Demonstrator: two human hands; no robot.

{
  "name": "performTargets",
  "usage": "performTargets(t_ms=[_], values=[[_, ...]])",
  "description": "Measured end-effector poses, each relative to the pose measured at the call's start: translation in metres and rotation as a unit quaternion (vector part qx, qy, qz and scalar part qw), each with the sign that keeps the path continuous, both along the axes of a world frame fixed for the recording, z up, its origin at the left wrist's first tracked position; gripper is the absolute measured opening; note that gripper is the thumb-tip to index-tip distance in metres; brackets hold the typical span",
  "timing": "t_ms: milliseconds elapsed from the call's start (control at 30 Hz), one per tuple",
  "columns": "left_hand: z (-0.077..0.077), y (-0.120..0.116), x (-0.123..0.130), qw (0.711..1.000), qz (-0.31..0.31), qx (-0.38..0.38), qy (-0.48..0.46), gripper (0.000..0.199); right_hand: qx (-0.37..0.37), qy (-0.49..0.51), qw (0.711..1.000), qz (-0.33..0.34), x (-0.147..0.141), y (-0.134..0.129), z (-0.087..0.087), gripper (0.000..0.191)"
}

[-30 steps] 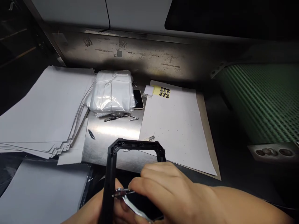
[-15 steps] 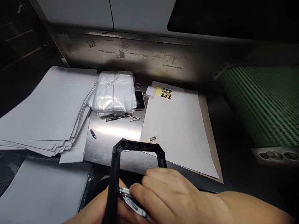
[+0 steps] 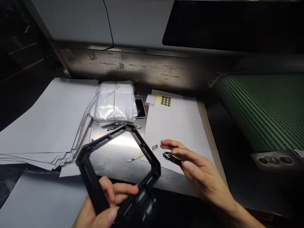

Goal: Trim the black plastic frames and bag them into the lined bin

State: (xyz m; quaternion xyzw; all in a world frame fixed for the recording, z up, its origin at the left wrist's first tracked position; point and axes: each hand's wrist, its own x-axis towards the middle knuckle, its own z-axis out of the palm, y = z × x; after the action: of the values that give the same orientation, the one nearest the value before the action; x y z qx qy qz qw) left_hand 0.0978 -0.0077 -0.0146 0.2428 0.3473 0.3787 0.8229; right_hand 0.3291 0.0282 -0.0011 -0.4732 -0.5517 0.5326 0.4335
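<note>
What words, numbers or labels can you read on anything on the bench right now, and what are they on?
No text is legible anywhere in view.
The round black stickers on the yellow sheet carry marks, but they are too small to read.

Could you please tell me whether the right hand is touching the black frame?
Apart: the head view shows a clear gap between the right hand and the black frame.
</note>
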Motion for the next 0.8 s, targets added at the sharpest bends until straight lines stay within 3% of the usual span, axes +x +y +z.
performTargets(t_ms=[100,167,267,400,433,533,600,667,800], values=[[-0.011,0.003,0.025,0.987,0.130,0.098,-0.008,0.007,-0.069,0.131,0.988,0.044,-0.008,-0.002,-0.020,0.021],[-0.021,0.003,0.042,0.974,0.145,0.175,-0.020,0.005,-0.067,0.168,0.981,0.070,-0.018,-0.001,-0.025,0.025],[-0.035,0.006,0.050,0.978,0.070,0.193,-0.040,0.013,-0.010,0.160,0.982,0.098,-0.022,0.008,-0.020,0.025],[-0.042,0.031,0.021,0.995,-0.052,0.084,-0.031,0.026,0.022,0.063,0.974,0.216,0.002,0.029,-0.003,0.025],[-0.040,0.040,0.012,0.995,-0.073,0.061,-0.030,0.030,0.026,0.035,0.966,0.255,0.009,0.035,0.000,0.023],[-0.024,0.059,-0.008,0.987,-0.155,0.011,-0.043,0.070,0.033,-0.043,0.933,0.356,0.022,0.051,0.004,0.018],[-0.012,0.060,-0.013,0.978,-0.205,0.001,-0.044,0.060,0.039,-0.083,0.918,0.386,0.024,0.058,0.004,0.017],[-0.002,0.051,-0.013,0.975,-0.220,0.011,-0.037,0.036,0.062,-0.106,0.925,0.359,0.021,0.058,0.005,0.016],[0.006,0.016,-0.005,0.987,-0.158,0.016,0.028,0.023,0.152,-0.153,0.964,0.156,0.006,0.036,0.016,0.015]])
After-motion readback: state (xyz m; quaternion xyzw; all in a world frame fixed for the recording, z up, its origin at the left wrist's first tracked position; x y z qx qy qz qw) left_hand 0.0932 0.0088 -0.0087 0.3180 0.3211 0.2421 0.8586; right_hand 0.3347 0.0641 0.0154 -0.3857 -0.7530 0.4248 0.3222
